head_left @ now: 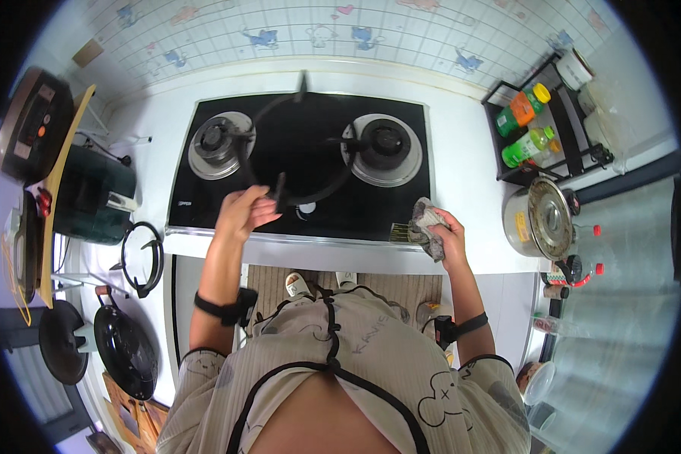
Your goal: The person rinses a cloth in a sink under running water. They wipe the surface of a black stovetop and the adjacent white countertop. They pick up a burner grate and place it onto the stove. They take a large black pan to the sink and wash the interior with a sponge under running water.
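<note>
My left hand [243, 211] pinches one prong of a round black pot support ring [281, 194]. Blurred, the ring hangs tilted over the middle of a black glass gas cooktop [363, 218]. My right hand [452, 234] grips a crumpled grey cloth [425, 224] at the cooktop's front right corner, beside a small label. The left burner [214, 139] and right burner [383, 142] are bare of supports, each with a metal drip plate around it. A second black support ring [160, 255] lies on the white counter to the left.
On the left are a black wok [126, 349], a dark green appliance [93, 196] and a rice cooker [34, 125] on a wooden shelf. A lidded steel pot [522, 221] stands at right, near a black rack [570, 136] with bottles. A tiled wall [318, 37] closes off the back.
</note>
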The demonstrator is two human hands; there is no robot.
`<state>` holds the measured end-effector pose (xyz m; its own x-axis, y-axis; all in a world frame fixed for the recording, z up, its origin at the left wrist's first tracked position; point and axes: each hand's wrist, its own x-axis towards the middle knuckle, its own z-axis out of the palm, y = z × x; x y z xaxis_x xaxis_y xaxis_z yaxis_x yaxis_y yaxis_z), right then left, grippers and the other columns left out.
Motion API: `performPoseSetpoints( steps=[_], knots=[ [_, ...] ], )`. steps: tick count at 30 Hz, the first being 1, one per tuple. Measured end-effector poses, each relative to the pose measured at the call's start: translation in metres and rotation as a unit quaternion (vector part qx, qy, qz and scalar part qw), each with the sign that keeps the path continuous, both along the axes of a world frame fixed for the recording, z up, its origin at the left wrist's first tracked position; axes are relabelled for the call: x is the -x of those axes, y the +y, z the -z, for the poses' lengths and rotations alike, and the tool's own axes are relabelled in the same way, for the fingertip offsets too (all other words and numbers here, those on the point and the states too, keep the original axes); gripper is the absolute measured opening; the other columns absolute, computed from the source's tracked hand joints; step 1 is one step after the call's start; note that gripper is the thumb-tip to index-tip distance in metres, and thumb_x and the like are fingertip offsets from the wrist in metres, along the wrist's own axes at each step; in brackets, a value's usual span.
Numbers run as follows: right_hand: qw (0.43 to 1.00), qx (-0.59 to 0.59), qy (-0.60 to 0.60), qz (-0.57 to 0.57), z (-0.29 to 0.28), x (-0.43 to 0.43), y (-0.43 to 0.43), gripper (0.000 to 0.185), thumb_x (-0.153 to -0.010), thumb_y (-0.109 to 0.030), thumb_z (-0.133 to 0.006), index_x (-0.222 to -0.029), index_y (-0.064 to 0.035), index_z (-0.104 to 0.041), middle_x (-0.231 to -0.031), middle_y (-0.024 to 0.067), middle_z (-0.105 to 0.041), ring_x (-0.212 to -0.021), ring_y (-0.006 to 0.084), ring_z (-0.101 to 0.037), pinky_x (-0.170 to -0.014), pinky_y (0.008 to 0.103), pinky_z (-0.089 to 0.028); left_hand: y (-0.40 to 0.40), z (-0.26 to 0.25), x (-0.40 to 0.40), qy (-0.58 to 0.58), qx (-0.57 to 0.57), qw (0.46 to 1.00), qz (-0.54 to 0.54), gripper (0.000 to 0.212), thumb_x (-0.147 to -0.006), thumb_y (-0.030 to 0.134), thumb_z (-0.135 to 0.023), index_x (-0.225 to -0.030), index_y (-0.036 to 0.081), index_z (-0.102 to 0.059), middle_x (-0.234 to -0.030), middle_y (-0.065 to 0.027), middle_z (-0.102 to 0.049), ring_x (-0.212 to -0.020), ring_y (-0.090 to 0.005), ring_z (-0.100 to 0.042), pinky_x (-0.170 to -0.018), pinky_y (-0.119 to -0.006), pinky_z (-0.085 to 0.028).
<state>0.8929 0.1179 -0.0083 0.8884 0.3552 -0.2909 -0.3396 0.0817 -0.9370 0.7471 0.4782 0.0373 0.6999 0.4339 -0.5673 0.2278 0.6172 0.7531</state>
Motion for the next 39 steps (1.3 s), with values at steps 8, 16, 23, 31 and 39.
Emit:
performPoseSetpoints(
  steps=[8, 16, 23, 31, 39],
  knots=[
    [0.998, -0.014, 0.018, 0.051, 0.013, -0.014, -0.044, 0.034, -0.069, 0.008, -0.049, -0.102, 0.0002, -0.054, -0.092, 0.0077, -0.058, -0.082, 0.0147, -0.055, -0.074, 0.0245, -0.043, -0.081, 0.049, -0.15, 0.067, 0.001, 0.989, 0.13, 0.022, -0.069, 0.01, -0.061, -0.072, -0.009, -0.049, -0.071, -0.0197, -0.052, -0.06, -0.0276, -0.057, -0.059, -0.044, -0.053],
    [0.997, -0.029, 0.037, 0.054, 0.033, -0.039, -0.048, 0.033, -0.069, 0.005, -0.05, -0.102, 0.0008, -0.054, -0.091, 0.0081, -0.058, -0.081, 0.0145, -0.054, -0.072, 0.024, -0.043, -0.114, 0.074, -0.189, 0.103, -0.016, 0.987, 0.122, 0.027, -0.07, 0.01, -0.06, -0.076, -0.013, -0.047, -0.072, -0.0216, -0.052, -0.061, -0.0297, -0.058, -0.058, -0.044, -0.053],
    [0.994, -0.068, 0.079, 0.016, 0.031, -0.054, -0.024, 0.031, -0.071, -0.001, -0.052, -0.102, 0.0025, -0.052, -0.09, 0.0082, -0.057, -0.08, 0.0145, -0.054, -0.071, 0.0245, -0.043, -0.114, 0.087, -0.203, 0.103, 0.014, 0.99, 0.094, 0.027, -0.071, 0.01, -0.059, -0.076, -0.013, -0.046, -0.073, -0.0221, -0.052, -0.065, -0.0314, -0.057, -0.061, -0.045, -0.052],
    [0.995, -0.047, 0.086, 0.008, 0.034, -0.062, -0.016, 0.03, -0.071, -0.003, -0.054, -0.1, 0.0007, -0.053, -0.09, 0.0062, -0.058, -0.082, 0.0142, -0.054, -0.073, 0.0242, -0.042, -0.121, 0.095, -0.206, 0.105, 0.023, 0.991, 0.083, 0.028, -0.071, 0.01, -0.06, -0.076, -0.014, -0.045, -0.074, -0.0235, -0.051, -0.067, -0.0332, -0.057, -0.063, -0.046, -0.052],
    [0.994, -0.042, 0.096, 0.008, 0.042, -0.064, -0.014, 0.03, -0.07, -0.003, -0.054, -0.1, 0.0002, -0.054, -0.09, 0.006, -0.058, -0.081, 0.0144, -0.054, -0.074, 0.0243, -0.042, -0.119, 0.113, -0.213, 0.126, 0.039, 0.989, 0.071, 0.03, -0.07, 0.005, -0.057, -0.082, -0.018, -0.042, -0.076, -0.0264, -0.052, -0.063, -0.0352, -0.059, -0.057, -0.043, -0.053]
  ],
)
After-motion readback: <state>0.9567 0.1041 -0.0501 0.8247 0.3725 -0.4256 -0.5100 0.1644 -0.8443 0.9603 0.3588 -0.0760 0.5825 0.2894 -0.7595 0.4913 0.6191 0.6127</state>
